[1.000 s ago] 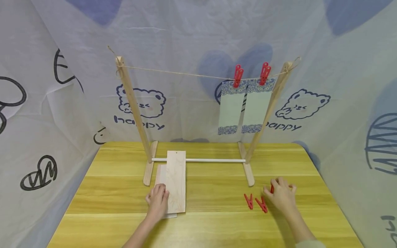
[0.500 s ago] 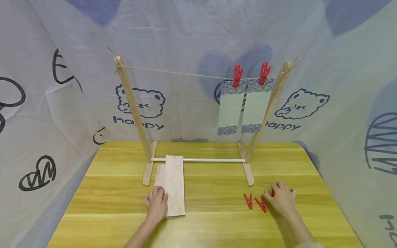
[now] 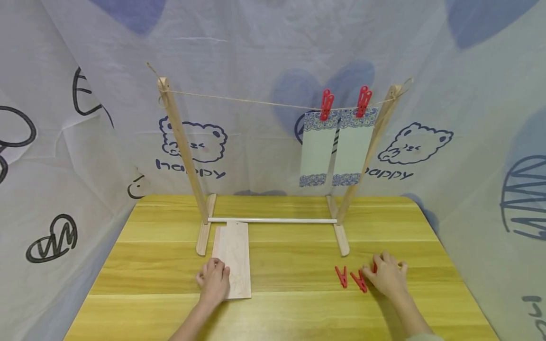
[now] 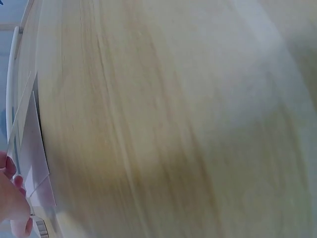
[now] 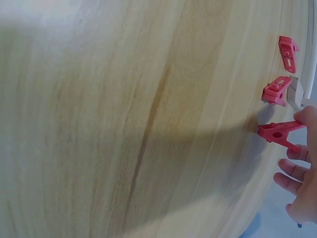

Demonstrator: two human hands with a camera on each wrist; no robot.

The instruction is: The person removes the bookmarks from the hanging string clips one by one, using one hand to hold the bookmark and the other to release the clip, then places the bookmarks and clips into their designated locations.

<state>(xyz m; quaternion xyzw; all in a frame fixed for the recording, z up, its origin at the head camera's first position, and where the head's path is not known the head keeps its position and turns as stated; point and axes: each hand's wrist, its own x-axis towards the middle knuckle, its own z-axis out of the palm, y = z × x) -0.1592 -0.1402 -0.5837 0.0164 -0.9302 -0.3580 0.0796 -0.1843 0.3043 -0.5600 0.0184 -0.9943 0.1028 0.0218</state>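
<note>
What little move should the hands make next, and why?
Maybe the left hand should lift the pale card it holds to the string, beside the two hanging cards. Those hang from red pegs, and the right hand pinches another peg, so this card could probably be clipped there next.

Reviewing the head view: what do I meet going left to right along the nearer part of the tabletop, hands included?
Left hand → upper pale panel → first loose red clip → second loose red clip → right hand, pinching a third red clip.
</note>
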